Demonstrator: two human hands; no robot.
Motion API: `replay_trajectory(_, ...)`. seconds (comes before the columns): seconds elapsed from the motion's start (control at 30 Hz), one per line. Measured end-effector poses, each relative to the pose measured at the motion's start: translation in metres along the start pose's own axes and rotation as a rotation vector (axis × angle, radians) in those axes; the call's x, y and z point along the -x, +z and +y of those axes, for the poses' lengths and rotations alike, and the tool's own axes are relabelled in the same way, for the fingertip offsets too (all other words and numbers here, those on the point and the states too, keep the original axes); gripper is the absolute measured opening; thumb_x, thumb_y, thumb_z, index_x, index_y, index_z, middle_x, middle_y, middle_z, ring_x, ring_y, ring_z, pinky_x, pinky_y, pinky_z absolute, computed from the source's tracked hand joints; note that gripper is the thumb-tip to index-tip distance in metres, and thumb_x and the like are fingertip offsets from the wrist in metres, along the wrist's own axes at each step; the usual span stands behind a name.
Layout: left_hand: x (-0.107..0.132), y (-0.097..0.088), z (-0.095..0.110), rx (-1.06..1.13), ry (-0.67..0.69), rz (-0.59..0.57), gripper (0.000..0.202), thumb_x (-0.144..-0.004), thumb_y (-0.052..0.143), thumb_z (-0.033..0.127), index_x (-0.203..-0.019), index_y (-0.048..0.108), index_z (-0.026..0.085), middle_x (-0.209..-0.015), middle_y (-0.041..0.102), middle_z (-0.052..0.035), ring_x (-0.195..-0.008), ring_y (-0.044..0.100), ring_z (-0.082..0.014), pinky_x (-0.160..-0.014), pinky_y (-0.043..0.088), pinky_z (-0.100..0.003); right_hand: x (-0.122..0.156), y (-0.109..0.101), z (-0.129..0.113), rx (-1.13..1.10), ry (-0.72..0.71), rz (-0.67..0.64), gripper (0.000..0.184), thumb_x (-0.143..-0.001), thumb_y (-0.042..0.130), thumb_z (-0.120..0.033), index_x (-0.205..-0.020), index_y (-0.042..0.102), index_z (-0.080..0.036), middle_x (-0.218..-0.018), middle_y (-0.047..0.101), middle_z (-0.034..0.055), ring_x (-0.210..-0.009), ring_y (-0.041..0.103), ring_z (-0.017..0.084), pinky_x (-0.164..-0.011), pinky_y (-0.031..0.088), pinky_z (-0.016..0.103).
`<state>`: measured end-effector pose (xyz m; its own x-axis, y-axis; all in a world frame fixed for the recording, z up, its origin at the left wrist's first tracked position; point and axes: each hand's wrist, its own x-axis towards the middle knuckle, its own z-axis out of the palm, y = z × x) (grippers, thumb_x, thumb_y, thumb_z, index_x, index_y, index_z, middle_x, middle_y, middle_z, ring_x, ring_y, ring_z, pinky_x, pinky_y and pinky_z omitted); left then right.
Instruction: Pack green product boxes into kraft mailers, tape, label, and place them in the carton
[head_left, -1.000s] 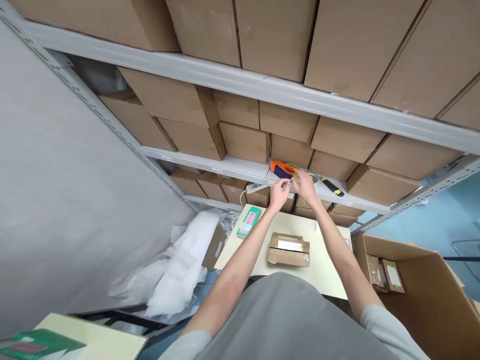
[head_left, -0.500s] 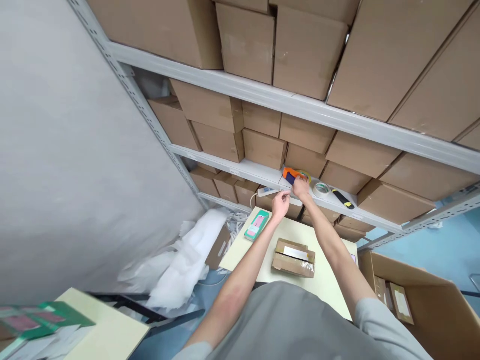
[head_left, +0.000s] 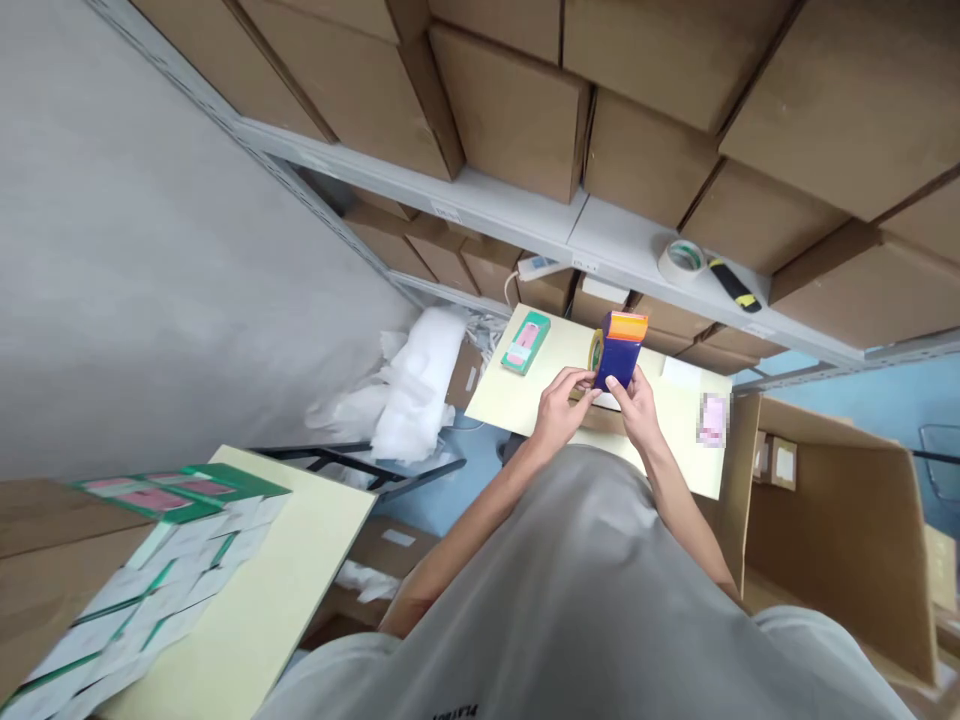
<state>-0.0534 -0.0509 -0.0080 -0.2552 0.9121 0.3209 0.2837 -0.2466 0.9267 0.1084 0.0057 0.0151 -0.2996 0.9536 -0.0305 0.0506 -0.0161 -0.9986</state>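
A blue and orange tape dispenser [head_left: 622, 355], with a yellow-rimmed tape roll [head_left: 596, 350] on its left side, is held up over the table. My right hand [head_left: 636, 405] grips it from the right, thumb on the blue face. At its lower left edge, my left hand [head_left: 562, 405] has bent fingers closed against the dispenser near the roll; the fingertips are partly hidden. Below both hands lies a small taped carton [head_left: 606, 420], mostly covered by them. A green and pink box [head_left: 526, 343] rests on the table's left part.
Cartons fill the shelf rack [head_left: 510, 225] ahead. A tape roll [head_left: 682, 260] and a black-yellow cutter [head_left: 735, 285] lie on its ledge. To the right stands a large open carton [head_left: 832, 520]. Stacked green boxes [head_left: 187, 490] sit on a table at left; white wrap [head_left: 420, 385] lies beyond.
The tape dispenser has left the shelf ledge and come toward me, over the carton. Both hands have drawn back with it and now meet at it. My view has tilted downward.
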Motion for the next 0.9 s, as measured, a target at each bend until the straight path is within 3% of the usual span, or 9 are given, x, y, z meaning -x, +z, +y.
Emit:
replay_trajectory(0.17,0.023,-0.006,-0.010,-0.065,0.026,-0.095,0.022,-0.112,0.070,0.039,-0.127,0.080,0.027,-0.120,0.081,-0.0088,-0.110,0.080,-0.0226,-0.102,0.069,-0.038,0.016,0.006,0.009,-0.083,0.080,-0.056,0.065,-0.094,0.081,-0.078,-0.131,0.077,-0.024,-0.130,0.086,0.0118,-0.126,0.080,0.032,-0.118,0.064,0.052)
replay_trajectory(0.3,0.026,-0.014,-0.016,-0.086,0.031,-0.165,0.021,-0.109,0.074,0.042,-0.122,0.082,0.028,-0.117,0.083,-0.0081,-0.112,0.081,-0.0244,-0.104,0.068,-0.041,0.018,0.005,0.021,-0.063,0.111,-0.072,0.065,-0.093,0.082,-0.080,-0.125,0.079,-0.024,-0.121,0.088,0.0110,-0.122,0.082,0.032,-0.115,0.066,0.051)
replay_trajectory(0.4,0.020,-0.026,-0.008,-0.083,0.023,-0.171,0.025,-0.109,0.074,0.046,-0.125,0.082,0.028,-0.116,0.082,-0.0075,-0.110,0.080,-0.0232,-0.099,0.069,-0.039,0.026,0.000,0.027,0.038,0.060,-0.045,0.065,-0.092,0.083,-0.080,-0.124,0.079,-0.024,-0.121,0.088,0.0103,-0.116,0.082,0.032,-0.110,0.066,0.049)
replay_trajectory(0.53,0.004,-0.047,0.016,-0.041,0.001,-0.120,0.045,-0.109,0.072,0.054,-0.146,0.075,0.028,-0.133,0.077,-0.0097,-0.117,0.078,-0.0222,-0.097,0.070,-0.036,0.038,-0.014,0.023,0.202,0.003,-0.054,0.058,-0.095,0.084,-0.072,-0.129,0.080,-0.026,-0.128,0.085,0.0102,-0.120,0.080,0.035,-0.113,0.064,0.051)
replay_trajectory(0.7,-0.013,-0.064,0.046,0.017,-0.004,-0.154,0.049,-0.104,0.077,0.061,-0.143,0.078,0.030,-0.135,0.073,-0.0086,-0.132,0.073,-0.0279,-0.106,0.070,-0.045,0.038,-0.039,0.010,0.462,-0.253,-0.151,0.029,-0.105,0.078,-0.054,-0.119,0.079,-0.028,-0.122,0.083,0.0110,-0.118,0.076,0.035,-0.113,0.061,0.054)
replay_trajectory(0.9,-0.021,-0.072,0.075,-0.060,0.073,-0.205,0.038,-0.106,0.077,0.057,-0.132,0.084,0.031,-0.121,0.076,-0.0058,-0.122,0.076,-0.0274,-0.110,0.066,-0.052,0.034,-0.063,-0.004,0.698,-0.559,-0.217,0.017,-0.110,0.064,-0.033,-0.123,0.073,-0.027,-0.109,0.078,0.0092,-0.106,0.072,0.032,-0.106,0.059,0.055)
